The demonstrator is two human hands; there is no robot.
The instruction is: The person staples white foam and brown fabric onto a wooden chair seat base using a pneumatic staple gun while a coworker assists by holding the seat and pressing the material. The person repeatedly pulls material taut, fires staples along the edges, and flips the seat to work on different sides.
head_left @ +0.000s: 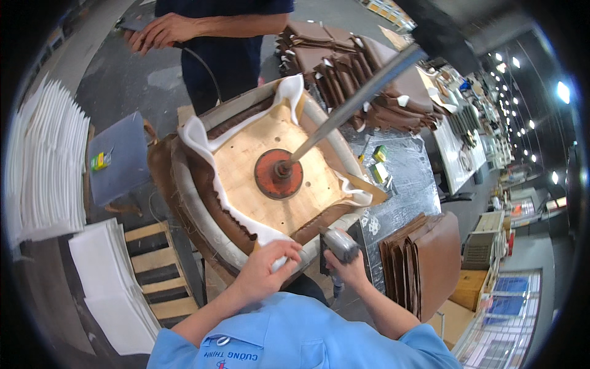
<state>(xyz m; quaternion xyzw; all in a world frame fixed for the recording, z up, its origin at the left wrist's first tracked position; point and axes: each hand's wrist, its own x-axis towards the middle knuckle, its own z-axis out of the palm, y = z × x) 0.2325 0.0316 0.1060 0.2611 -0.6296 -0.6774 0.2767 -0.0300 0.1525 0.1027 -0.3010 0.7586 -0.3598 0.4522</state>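
Note:
An upturned seat base (264,160) lies in front of me, its pale plywood underside up, with brown leather cover and white foam folded over the rim. A red round plate (278,174) on a metal rod (356,101) presses on its middle. My left hand (267,261) pinches the white foam and leather at the near edge. My right hand (345,267) grips a grey staple gun (338,243) held against that same near edge, right beside my left hand.
Another person in dark clothes stands across the seat, one hand (160,31) visible. Brown leather covers are piled behind (344,55) and stacked at my right (424,258). White foam sheets (49,160) sit at the left, a wooden pallet (157,264) below them.

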